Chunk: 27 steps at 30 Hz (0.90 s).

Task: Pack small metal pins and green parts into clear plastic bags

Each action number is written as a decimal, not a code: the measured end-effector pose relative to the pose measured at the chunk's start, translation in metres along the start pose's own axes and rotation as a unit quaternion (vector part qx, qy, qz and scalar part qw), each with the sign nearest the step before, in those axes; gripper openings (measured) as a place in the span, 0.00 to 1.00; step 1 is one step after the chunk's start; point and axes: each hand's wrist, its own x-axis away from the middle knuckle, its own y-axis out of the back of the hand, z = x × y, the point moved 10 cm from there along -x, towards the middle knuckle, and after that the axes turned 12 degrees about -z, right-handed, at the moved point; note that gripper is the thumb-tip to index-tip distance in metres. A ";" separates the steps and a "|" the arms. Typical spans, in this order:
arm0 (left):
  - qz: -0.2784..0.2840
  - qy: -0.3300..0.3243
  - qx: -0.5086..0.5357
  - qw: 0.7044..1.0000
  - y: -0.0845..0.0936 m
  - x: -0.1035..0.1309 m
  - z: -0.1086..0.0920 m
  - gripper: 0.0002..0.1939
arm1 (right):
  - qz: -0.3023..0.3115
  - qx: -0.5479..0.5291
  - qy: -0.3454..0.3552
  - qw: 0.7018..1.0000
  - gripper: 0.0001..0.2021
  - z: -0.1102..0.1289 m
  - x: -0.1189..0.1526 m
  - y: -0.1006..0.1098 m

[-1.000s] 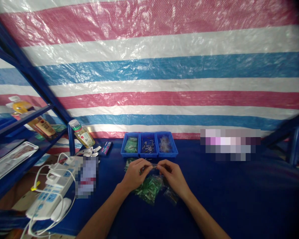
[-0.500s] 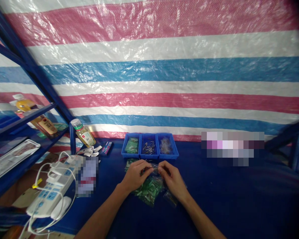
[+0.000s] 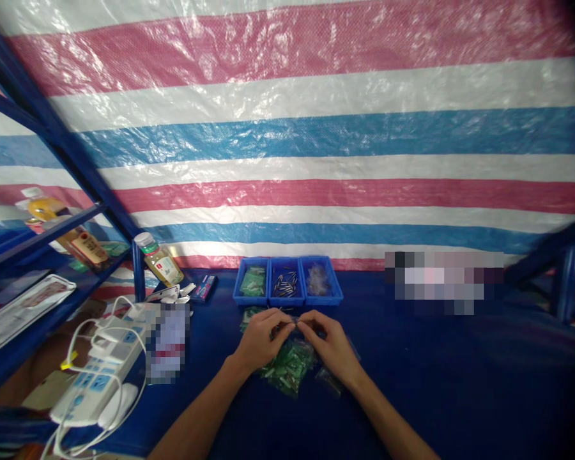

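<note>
Just in front of the blue trays, my left hand [image 3: 262, 340] and my right hand [image 3: 331, 348] meet with thumbs and forefingers pinched. Between the fingertips is a small clear plastic bag [image 3: 296, 319], mostly covered by them. Below the hands lies a pile of small clear bags [image 3: 290, 365] with green contents and thin metal pieces. Another clear bag [image 3: 328, 381] lies partly under my right wrist. More green-filled packets [image 3: 249, 315] show beyond my left hand.
Three joined blue trays hold green packets [image 3: 255, 281], dark metal pins [image 3: 285, 283] and clear bags [image 3: 317, 281]. To the left are a bottle [image 3: 160, 260], a small dark box [image 3: 204, 288] and a white power strip [image 3: 103, 377] with cables. A blue metal frame [image 3: 84, 182] borders the table.
My right hand has moved slightly left, so the fingertips of both hands now almost touch over the clear plastic bag. Less of the bag shows. The camera view has shifted slightly.
</note>
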 end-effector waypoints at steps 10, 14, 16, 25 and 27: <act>0.000 0.012 -0.011 1.000 -0.004 0.002 0.007 0.09 | -0.014 -0.016 -0.022 1.000 0.13 -0.005 0.001 0.003; 0.003 0.004 -0.011 1.000 -0.004 0.001 0.005 0.09 | -0.009 -0.062 -0.044 0.997 0.15 -0.006 0.000 0.001; 0.007 0.001 -0.011 1.000 -0.004 0.001 0.003 0.10 | -0.010 -0.081 -0.048 0.996 0.16 -0.005 0.000 0.001; -0.001 0.017 0.003 1.000 -0.004 0.002 0.006 0.08 | -0.020 -0.063 -0.051 0.996 0.15 -0.009 0.000 0.005; -0.015 0.020 0.009 1.000 -0.003 0.002 0.010 0.08 | -0.036 -0.063 -0.050 0.996 0.15 -0.009 -0.001 0.008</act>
